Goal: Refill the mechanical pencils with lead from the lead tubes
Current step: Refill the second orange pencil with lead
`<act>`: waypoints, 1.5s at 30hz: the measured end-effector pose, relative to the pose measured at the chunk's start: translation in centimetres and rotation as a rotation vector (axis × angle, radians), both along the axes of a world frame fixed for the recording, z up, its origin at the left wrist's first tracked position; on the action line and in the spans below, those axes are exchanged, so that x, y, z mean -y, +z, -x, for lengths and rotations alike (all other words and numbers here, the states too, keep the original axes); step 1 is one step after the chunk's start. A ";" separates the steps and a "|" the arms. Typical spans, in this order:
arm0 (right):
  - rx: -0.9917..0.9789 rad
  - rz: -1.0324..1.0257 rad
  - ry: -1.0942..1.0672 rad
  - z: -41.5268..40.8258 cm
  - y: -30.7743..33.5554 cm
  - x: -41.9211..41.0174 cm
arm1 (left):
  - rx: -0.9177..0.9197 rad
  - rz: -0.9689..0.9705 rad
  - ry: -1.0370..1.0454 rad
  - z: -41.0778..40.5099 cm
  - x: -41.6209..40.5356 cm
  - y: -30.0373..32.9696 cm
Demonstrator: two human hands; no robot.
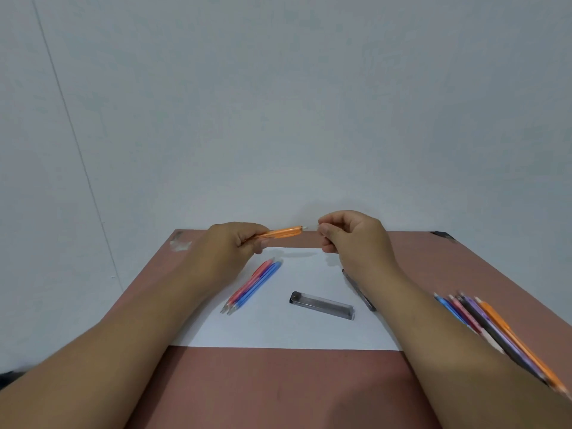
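- Nearest, under the right forearm, a row of spare pencils (507, 332) lies on the bench (278, 385)
- Below both hands, a lead tube (322, 305) and three pencils (252, 284) rest on white paper (278, 332); nothing blocks them
- Left hand (229, 243) grips the orange pencil (280, 233) mid-barrel: light, stiff, slick
- Right hand (349, 232) is pinched beside its end; whether it holds brittle lead, I cannot tell

I see two bare forearms reaching in from the bottom corners of my view, with no sleeves, watch, bracelet or rings on them. The bare left hand (230, 243) and bare right hand (351, 232) wear no gloves; fingernails look short and unpainted.
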State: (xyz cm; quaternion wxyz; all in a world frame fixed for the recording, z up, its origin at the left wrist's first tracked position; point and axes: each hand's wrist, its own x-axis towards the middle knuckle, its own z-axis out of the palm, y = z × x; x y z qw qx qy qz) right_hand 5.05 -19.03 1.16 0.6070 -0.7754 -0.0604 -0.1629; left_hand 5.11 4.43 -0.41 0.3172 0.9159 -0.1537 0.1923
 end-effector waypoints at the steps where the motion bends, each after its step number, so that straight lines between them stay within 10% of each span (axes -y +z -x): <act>1: 0.017 0.049 -0.022 -0.1 -0.1 0.3 | 0.001 0.006 0.004 -0.1 -0.2 0.0; 11: 0.003 0.816 0.012 -1.4 -2.2 0.7 | -0.024 -0.032 0.022 -0.4 -0.4 -0.4; 45: 0.103 0.513 -0.053 -0.4 -0.3 0.6 | 0.020 0.018 0.004 -0.9 -0.5 -0.9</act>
